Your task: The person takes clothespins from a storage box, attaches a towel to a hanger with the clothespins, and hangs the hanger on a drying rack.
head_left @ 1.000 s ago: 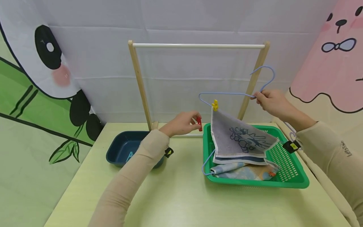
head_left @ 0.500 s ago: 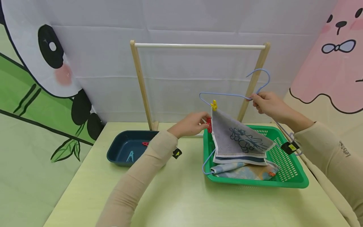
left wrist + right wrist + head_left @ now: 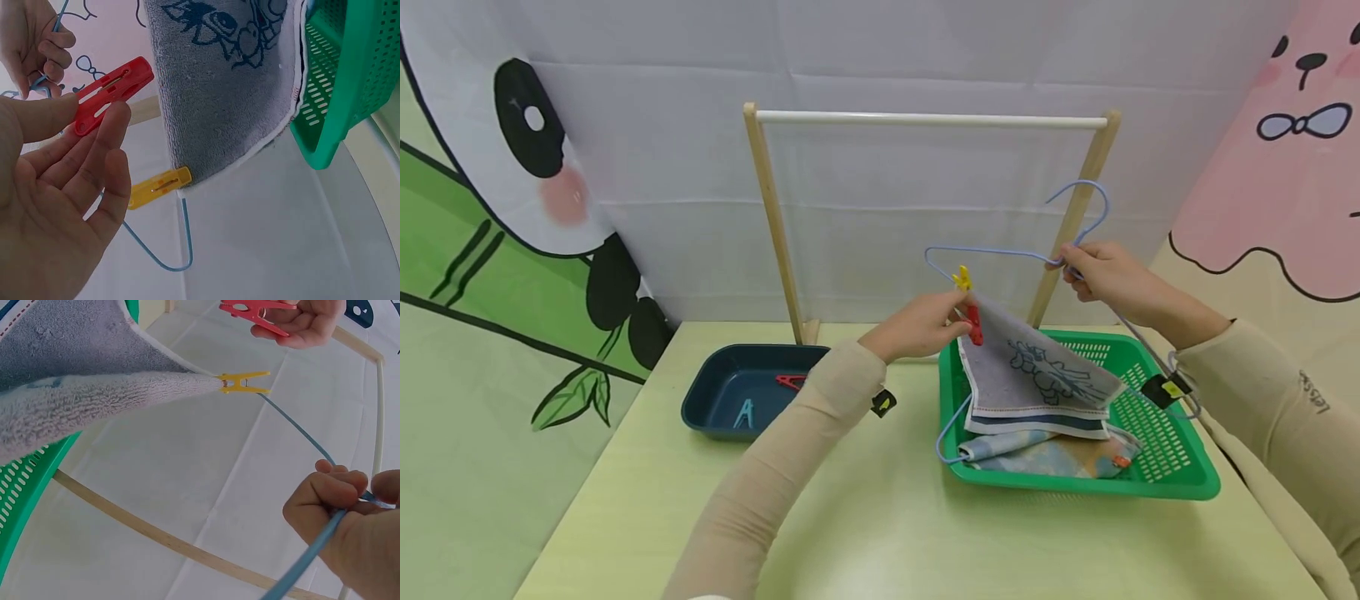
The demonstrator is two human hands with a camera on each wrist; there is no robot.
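My left hand (image 3: 917, 327) pinches a red clothespin (image 3: 115, 90) between thumb and fingers, close to the edge of a grey towel (image 3: 1037, 354) with a dark blue drawing. In the right wrist view the red clothespin looks apart from the towel. A yellow clothespin (image 3: 245, 382) clips one towel corner to the sloping arm of a light blue hanger (image 3: 992, 249). My right hand (image 3: 1108, 273) grips that hanger just below its hook, holding it up and tilted. The towel drapes down over the green basket (image 3: 1180, 492); its far side sags.
In the basket lie a folded patterned cloth (image 3: 1037, 457) and part of another blue hanger (image 3: 942, 442). A dark blue tub (image 3: 700, 423) at left holds a light blue clothespin (image 3: 744, 413) and a red one. Behind stands a wooden rack with a white bar (image 3: 925, 120).
My left hand has moved right with the red clothespin, from beside the basket to in front of the towel's upper edge. The hanger's hook has shifted slightly left and down with my right hand.
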